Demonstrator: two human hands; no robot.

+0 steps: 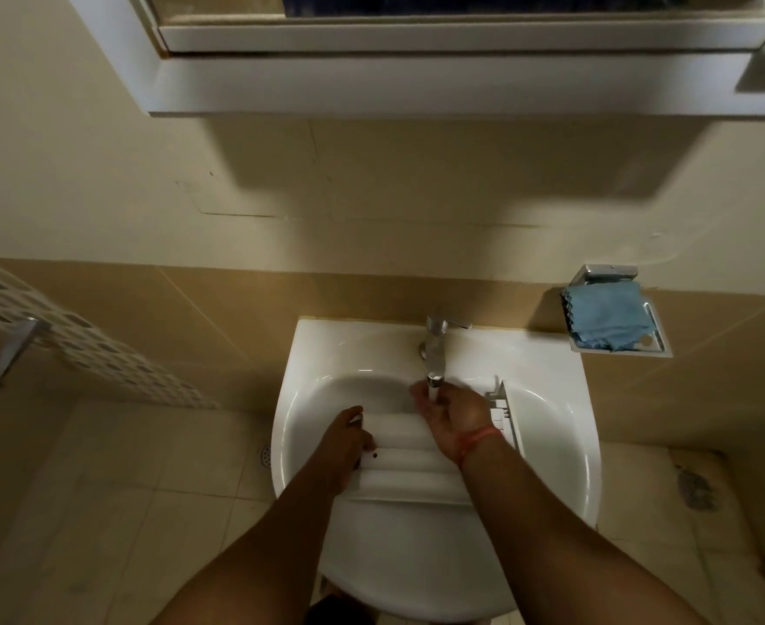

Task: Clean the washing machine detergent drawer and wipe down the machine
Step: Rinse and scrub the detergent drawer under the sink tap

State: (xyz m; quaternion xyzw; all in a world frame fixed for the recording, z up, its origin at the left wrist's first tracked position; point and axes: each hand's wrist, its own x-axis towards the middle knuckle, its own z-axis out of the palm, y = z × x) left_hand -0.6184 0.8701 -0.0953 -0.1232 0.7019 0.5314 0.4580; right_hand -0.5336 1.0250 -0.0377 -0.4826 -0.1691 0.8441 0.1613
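The rinse step looks to be in hand: the white detergent drawer [410,457] is laid in the sink [552,399] under the tap [434,349], its long axis approx. left-right, front panel toward the person. It's gripped at its left end by the left hand [346,437]; the right hand [446,415] is cupped loosely at the spout, nothing held. Next, prob. water must be worked through the compartments w/ the drawer kept steady.

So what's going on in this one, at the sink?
A person is rinsing the white detergent drawer in the white sink. The left hand holds the drawer's left edge, keeping it lying across the basin. The right hand is cupped under the spout of the tap, at the drawer's far end. Whether water is running is hard to tell. A blue cloth sits unused in the wall-mounted soap dish to the right.
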